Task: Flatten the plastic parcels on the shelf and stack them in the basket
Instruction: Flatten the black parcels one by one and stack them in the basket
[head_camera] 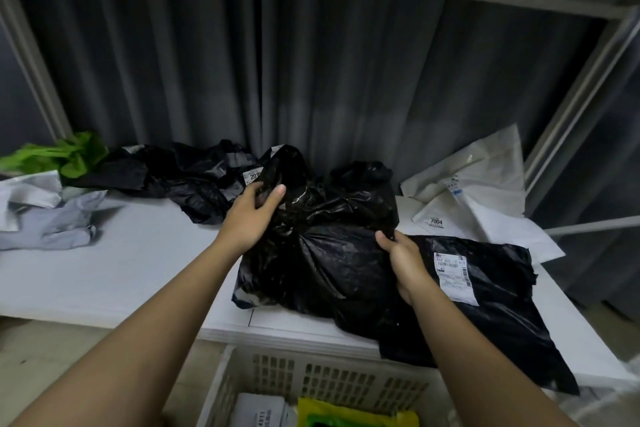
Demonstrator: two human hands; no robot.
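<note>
A crumpled black plastic parcel (325, 246) lies on the white shelf (121, 263), just in front of me. My left hand (251, 215) grips its upper left edge, and my right hand (403, 262) pinches its right edge. Under it on the right lies a flat black parcel (491, 315) with a white label, overhanging the shelf front. Below the shelf stands a cream slotted basket (311, 381) holding a white parcel (258, 411) and a yellow one (353, 418).
More crumpled black parcels (187, 177) sit at the back of the shelf. White parcels (478, 184) are piled at the right, grey ones (45, 215) and a green one (69, 156) at the left. A dark curtain hangs behind, another shelf above.
</note>
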